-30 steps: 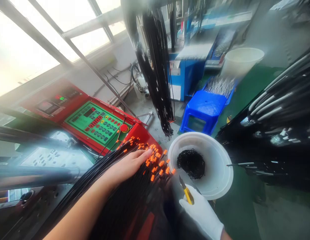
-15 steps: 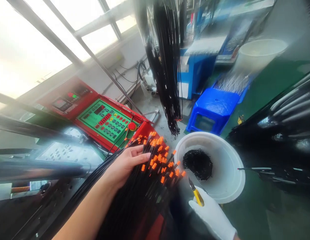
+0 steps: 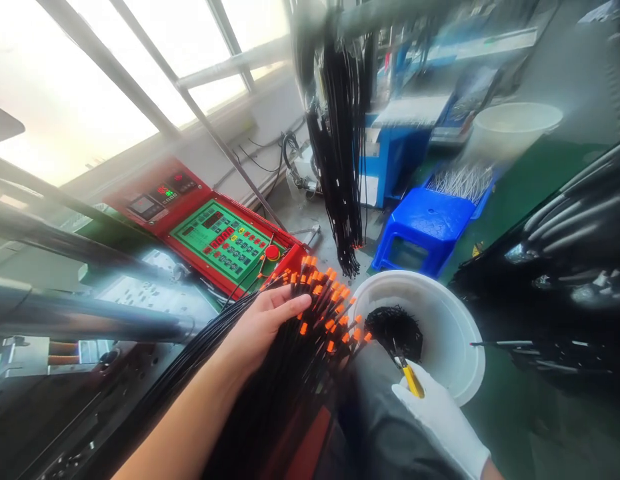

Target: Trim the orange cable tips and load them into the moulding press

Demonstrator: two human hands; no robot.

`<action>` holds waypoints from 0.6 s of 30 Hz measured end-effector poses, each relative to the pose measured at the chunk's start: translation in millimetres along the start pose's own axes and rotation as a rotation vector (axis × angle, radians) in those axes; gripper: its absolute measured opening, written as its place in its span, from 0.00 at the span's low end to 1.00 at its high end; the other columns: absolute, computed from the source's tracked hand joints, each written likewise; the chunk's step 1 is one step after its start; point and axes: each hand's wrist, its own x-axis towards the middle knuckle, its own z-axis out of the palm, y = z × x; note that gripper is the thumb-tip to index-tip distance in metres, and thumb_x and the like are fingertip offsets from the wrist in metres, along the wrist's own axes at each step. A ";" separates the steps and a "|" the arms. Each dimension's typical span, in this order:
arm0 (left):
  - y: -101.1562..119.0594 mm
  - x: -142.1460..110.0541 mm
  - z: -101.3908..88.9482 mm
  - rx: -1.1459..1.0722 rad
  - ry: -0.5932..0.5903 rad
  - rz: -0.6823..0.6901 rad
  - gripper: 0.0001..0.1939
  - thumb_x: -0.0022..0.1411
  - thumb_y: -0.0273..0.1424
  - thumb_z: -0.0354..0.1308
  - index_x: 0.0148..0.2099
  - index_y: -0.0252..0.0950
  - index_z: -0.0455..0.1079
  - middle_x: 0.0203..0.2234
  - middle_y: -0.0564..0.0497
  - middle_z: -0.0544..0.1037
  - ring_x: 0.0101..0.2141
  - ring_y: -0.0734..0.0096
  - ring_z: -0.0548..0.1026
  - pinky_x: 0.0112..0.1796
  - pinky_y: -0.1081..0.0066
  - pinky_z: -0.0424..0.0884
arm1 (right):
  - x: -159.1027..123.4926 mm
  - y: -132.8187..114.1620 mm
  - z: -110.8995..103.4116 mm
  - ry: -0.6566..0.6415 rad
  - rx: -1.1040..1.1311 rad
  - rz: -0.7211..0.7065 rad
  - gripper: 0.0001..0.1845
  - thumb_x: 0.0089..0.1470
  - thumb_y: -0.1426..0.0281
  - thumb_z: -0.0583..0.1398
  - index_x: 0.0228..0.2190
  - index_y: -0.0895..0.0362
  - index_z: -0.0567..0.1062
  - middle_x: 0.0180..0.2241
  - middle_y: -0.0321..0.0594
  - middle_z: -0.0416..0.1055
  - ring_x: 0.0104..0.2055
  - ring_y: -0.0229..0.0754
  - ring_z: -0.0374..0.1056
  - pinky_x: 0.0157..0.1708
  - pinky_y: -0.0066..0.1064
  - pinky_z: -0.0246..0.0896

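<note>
The left hand is lying on orange-tipped black cables near centre, fingers partly hidden, clamping untellable; steadying the ends would be helping. At four o'clock, the right hand's fingers are clasping yellow-handled pliers, tips now overlapping the white bucket's dark pile.

Beyond the left hand, a red machine is showing red digits, green digits and small labels, all looking too blurred to read.
</note>
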 end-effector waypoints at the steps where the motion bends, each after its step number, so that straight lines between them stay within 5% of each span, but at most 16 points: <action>1: -0.1 -1.0 -0.2 -0.008 0.004 0.003 0.16 0.59 0.32 0.58 0.49 0.33 0.70 0.38 0.42 0.79 0.32 0.65 0.78 0.36 0.68 0.74 | -2.1 -1.7 -1.3 0.011 -0.003 0.007 0.34 0.46 0.59 0.56 0.53 0.62 0.60 0.45 0.49 0.71 0.46 0.48 0.68 0.51 0.36 0.59; 12: -2.5 -2.1 6.0 0.085 0.004 0.054 0.21 0.56 0.36 0.61 0.50 0.33 0.69 0.38 0.44 0.79 0.29 0.66 0.77 0.35 0.66 0.74 | -17.9 -15.9 -5.4 0.058 -0.049 -0.051 0.33 0.45 0.60 0.57 0.51 0.62 0.64 0.44 0.46 0.72 0.47 0.48 0.68 0.49 0.33 0.61; 15: -6.0 2.3 4.0 0.334 0.063 0.118 0.21 0.54 0.39 0.62 0.48 0.34 0.70 0.39 0.46 0.78 0.34 0.62 0.77 0.39 0.64 0.72 | -18.9 -17.9 -7.9 0.011 -0.027 -0.080 0.29 0.47 0.60 0.55 0.49 0.62 0.66 0.37 0.44 0.74 0.41 0.47 0.70 0.45 0.33 0.62; 18: -11.5 7.6 0.4 0.665 0.255 0.230 0.26 0.50 0.42 0.64 0.49 0.34 0.70 0.45 0.44 0.76 0.45 0.54 0.73 0.49 0.59 0.66 | -20.1 -20.1 -11.0 0.025 0.014 -0.101 0.30 0.47 0.60 0.56 0.50 0.62 0.64 0.39 0.44 0.73 0.42 0.46 0.69 0.46 0.32 0.61</action>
